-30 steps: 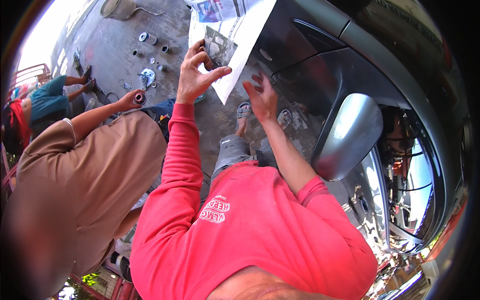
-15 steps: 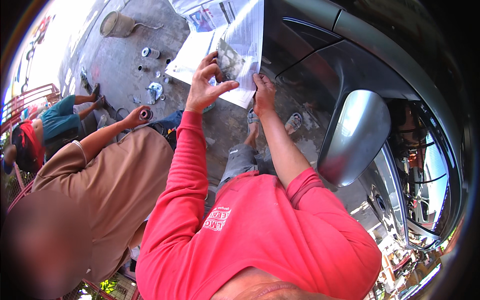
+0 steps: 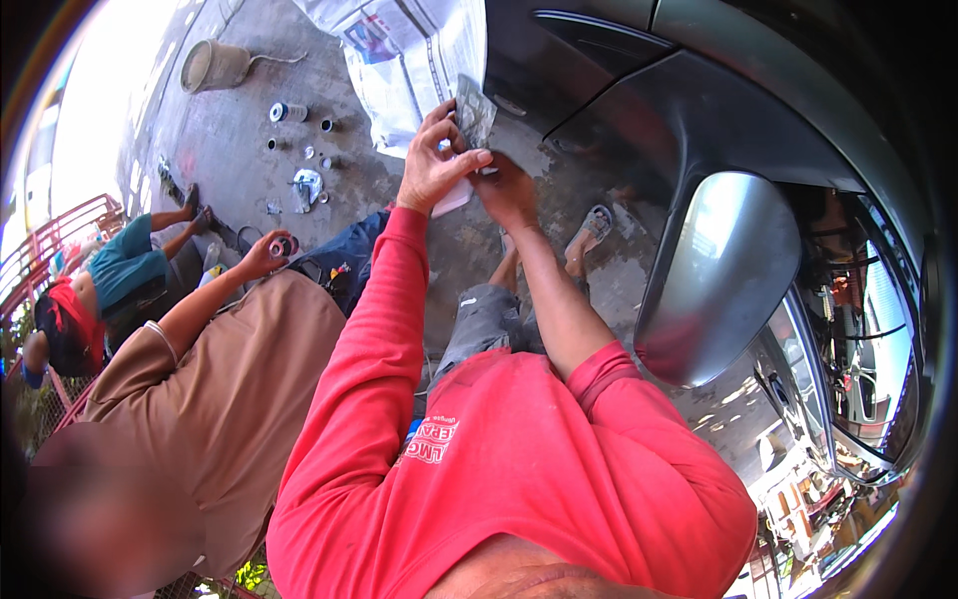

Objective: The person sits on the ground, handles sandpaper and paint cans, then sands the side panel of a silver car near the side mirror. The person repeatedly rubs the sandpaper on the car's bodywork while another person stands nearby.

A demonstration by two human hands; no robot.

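Observation:
My left hand [image 3: 431, 172] is closed, its fingers curled and thumb stretched toward the right, at the edge of a small grey, shiny sheet [image 3: 475, 112]. What the sheet is made of I cannot make out. Beyond it hangs a large printed newspaper sheet [image 3: 404, 75], creased and bent, with a white lower part showing beneath my hands. Close by on the right, my right hand [image 3: 507, 190] pinches the newspaper's lower edge near the grey sheet's bottom end. Its fingertips are in shadow and partly hidden.
A dark car body [image 3: 619, 110] with a side mirror [image 3: 718, 280] stands close on my right. To my left, a person in a brown shirt [image 3: 230, 399] holds a small round can [image 3: 283, 246]. Several cans [image 3: 289, 113] and a bucket [image 3: 215, 67] stand on the concrete floor.
The newspaper has shifted up and left and bends more. My hands have come closer together, my right hand moving left and down. The grey sheet stands more upright beside my left fingers.

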